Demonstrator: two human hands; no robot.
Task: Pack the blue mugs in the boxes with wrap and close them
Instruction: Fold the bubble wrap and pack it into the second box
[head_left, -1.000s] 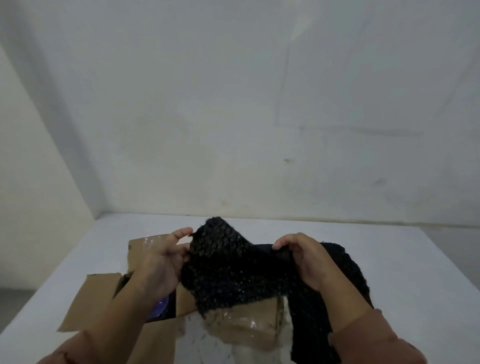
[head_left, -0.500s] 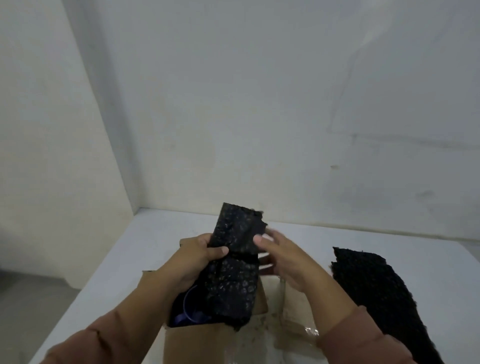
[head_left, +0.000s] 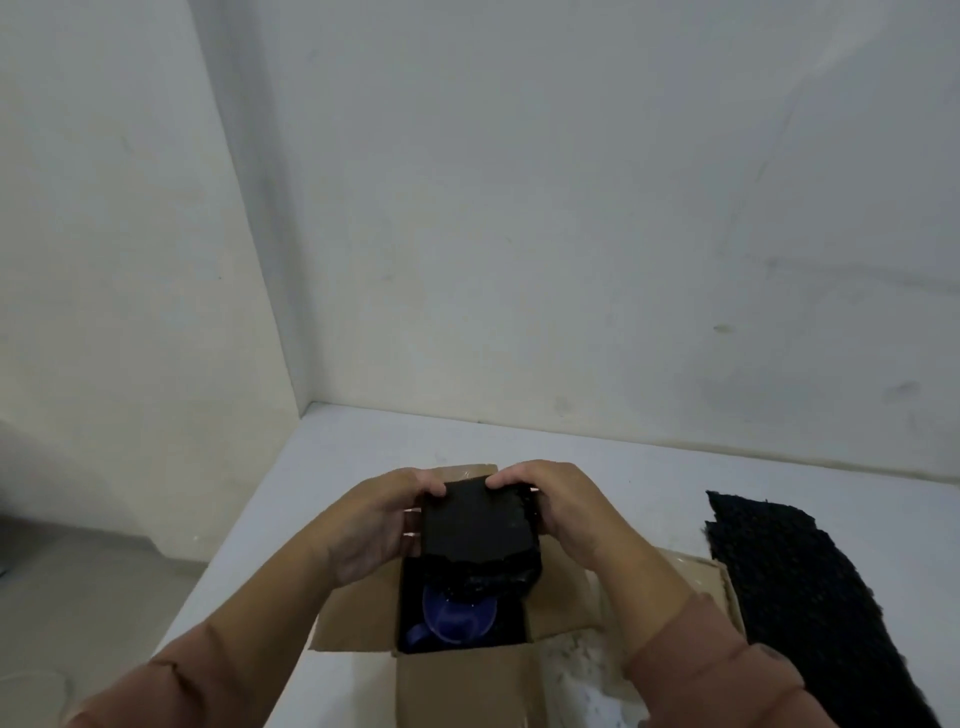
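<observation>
An open cardboard box (head_left: 462, 680) stands on the white table in front of me, its flaps spread outward. Inside it lies a blue mug (head_left: 457, 616), only its rim and handle showing. A folded piece of black bubble wrap (head_left: 475, 525) sits over the far half of the box opening, partly covering the mug. My left hand (head_left: 374, 525) grips the wrap's left edge and my right hand (head_left: 558, 512) grips its right edge.
A long strip of black bubble wrap (head_left: 800, 587) lies on the white table (head_left: 613, 467) to the right of the box. The table stands in a corner, with walls behind and to the left. The table's left edge drops to the floor.
The wrap piece, held up unfolded a second ago, is now folded into a compact pad and lowered onto the box opening. Both hands came down with it.
</observation>
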